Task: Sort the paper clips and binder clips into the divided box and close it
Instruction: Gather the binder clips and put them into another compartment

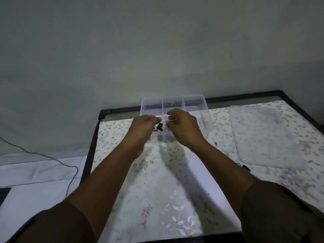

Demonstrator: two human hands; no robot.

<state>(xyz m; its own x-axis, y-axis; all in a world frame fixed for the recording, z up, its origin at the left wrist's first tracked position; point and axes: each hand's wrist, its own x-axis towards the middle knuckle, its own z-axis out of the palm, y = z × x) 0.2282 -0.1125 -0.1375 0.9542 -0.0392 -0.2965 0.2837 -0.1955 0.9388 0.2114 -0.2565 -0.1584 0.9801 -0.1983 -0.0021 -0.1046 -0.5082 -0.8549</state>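
A clear plastic divided box stands open at the far middle of the table, with dark clips in its middle back compartment. Both my hands hover over its near compartments. My left hand has its fingers pinched together just above a black binder clip. Between the fingertips of my right hand sits a thin silver paper clip. More dark clips lie in the near compartment under my hands. The box's clear lid lies flat on the table to the right.
The table has a floral cloth and a dark frame. A few small clips lie by the lid's near edge. A wall rises right behind the table. A thin cable runs over the floor at left.
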